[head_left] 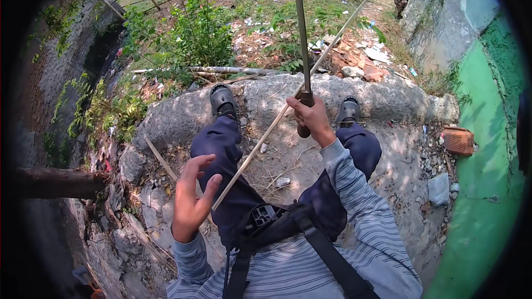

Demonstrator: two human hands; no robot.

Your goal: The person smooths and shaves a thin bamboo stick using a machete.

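My right hand (311,117) is closed round the dark wooden handle of a machete (302,39), its long narrow blade pointing up and away from me. A pale, thin bamboo strip (260,143) runs slantwise across the view and passes under the fingertips of that same hand, which seem to pinch it against the handle. The strip crosses the machete just above my grip. My left hand (193,199) is open, thumb and fingers apart, beside the strip's near end and not touching it. Another bamboo strip (160,158) lies beyond my left hand.
A rough concrete ledge (277,97) lies ahead under my feet. Bushes (194,33) and litter stand beyond it. On the right are a green surface (476,188), a brick (458,140) and a pale block (439,189). A dark log (61,182) juts in from the left.
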